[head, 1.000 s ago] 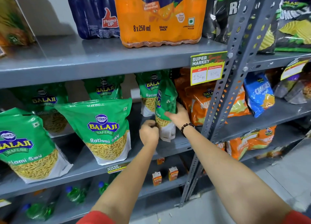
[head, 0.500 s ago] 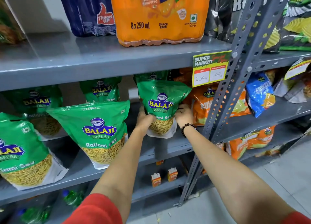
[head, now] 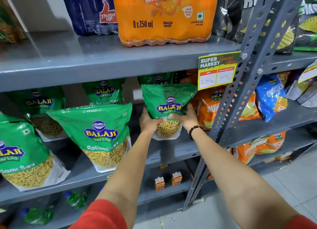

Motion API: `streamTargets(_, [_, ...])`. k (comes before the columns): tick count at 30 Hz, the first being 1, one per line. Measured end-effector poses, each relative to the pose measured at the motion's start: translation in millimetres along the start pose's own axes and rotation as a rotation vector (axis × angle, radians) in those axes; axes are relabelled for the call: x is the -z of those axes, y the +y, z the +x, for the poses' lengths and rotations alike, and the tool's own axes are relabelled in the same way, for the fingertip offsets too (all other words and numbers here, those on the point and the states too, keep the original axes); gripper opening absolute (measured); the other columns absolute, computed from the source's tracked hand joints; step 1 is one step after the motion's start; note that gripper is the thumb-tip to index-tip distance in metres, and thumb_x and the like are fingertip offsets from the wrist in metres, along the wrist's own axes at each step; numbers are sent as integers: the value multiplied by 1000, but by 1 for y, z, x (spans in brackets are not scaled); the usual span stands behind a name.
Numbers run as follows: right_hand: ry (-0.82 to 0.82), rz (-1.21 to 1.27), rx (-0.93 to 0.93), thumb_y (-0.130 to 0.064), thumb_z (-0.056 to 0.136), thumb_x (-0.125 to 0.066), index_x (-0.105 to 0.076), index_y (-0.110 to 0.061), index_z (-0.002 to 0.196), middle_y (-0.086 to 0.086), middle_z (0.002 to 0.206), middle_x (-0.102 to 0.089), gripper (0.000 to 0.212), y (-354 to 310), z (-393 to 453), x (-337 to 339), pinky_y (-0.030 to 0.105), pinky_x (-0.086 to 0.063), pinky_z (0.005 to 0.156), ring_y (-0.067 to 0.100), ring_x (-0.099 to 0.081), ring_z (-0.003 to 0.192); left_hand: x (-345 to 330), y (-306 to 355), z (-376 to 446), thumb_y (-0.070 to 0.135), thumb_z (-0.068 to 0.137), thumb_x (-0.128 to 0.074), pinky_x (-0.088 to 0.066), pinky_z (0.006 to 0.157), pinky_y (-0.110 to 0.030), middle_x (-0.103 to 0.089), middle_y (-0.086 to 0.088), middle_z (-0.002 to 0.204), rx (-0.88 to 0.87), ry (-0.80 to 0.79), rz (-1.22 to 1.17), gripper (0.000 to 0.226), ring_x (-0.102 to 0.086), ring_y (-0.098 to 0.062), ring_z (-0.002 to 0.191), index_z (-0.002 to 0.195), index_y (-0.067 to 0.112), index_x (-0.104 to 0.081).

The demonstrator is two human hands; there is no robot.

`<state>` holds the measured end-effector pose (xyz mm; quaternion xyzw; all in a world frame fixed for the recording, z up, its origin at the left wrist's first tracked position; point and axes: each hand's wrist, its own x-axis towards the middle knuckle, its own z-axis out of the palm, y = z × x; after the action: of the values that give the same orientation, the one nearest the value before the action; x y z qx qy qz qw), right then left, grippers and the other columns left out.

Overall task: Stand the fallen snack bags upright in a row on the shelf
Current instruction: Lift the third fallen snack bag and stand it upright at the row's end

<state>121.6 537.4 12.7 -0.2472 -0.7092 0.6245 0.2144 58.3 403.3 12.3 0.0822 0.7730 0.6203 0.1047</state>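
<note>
A green Balaji Ratlami Sev bag point(head: 169, 100) stands upright, front label facing me, at the right end of the grey middle shelf point(head: 171, 151). My left hand point(head: 148, 121) grips its lower left side and my right hand point(head: 186, 116) grips its lower right side. Two more green bags stand upright along the shelf's front: one in the middle point(head: 101, 134) and one at the far left point(head: 22, 153). Behind them stand further green bags point(head: 104, 91) point(head: 39, 101); another bag point(head: 157, 78) shows partly behind the held one.
Orange Balaji bags point(head: 209, 106) sit right beside the held bag. A perforated grey upright post point(head: 240, 94) with a price tag point(head: 217, 70) stands to the right. Drink packs point(head: 164, 17) sit on the shelf above; small juice cartons point(head: 167, 182) and green bottles below.
The held bag was turned from edge-on to front-facing and now stands upright on the shelf. Both hands shifted to its lower sides.
</note>
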Motion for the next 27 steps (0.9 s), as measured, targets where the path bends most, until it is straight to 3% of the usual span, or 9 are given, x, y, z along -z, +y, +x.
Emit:
streamTargets(2, [32,-46,-19,-9,64,-83,-42,-4,133,8,121,-57,80,1,0,-2,38,-45,101,16,-51,112,-1,2,-1,6,60,-85,-50,93,-36,-64,-11,124,10,16,5,73,-60,-27,112,123,9,-49])
streamTargets(6, [-67,-71,-70,-38,32,-92,-32,-11,141,12,141,-51,128,32,21,2,49,-45,105,26,-51,127,-2,-5,-1,8,59,-86,-48,99,-42,-60,-12,128,77,-10,0,81,-57,-29,118,129,9,-45])
streamTargets(8, [-154,-83,-82,-31,33,-88,-40,-11,136,13,135,-57,115,45,26,5,52,-46,103,28,-55,122,-4,-9,-4,9,61,-85,-47,99,-40,-60,-12,128,100,-18,24,80,-56,-30,119,130,10,-45])
streamTargets(12, [-175,-91,-37,-20,49,-80,-48,-13,130,11,130,-61,87,28,4,8,50,-47,102,27,-58,119,-11,-8,-12,10,64,-84,-48,97,-37,-61,-13,128,121,39,31,74,-57,-31,117,129,8,-48])
streamTargets(19, [-178,-54,-28,4,68,-74,-47,-9,131,14,133,-58,69,26,-16,13,50,-42,106,27,-54,121,-11,-10,-34,15,66,-83,-46,94,-34,-60,-14,129,86,90,83,72,-57,-30,118,128,5,-48])
streamTargets(27, [-164,-14,-63,5,73,-71,-45,-8,133,15,130,-59,66,28,-43,21,39,-47,96,24,-57,109,-8,-13,-66,22,66,-84,-48,94,-38,-63,-16,123,70,102,125,68,-59,-32,115,121,3,-49])
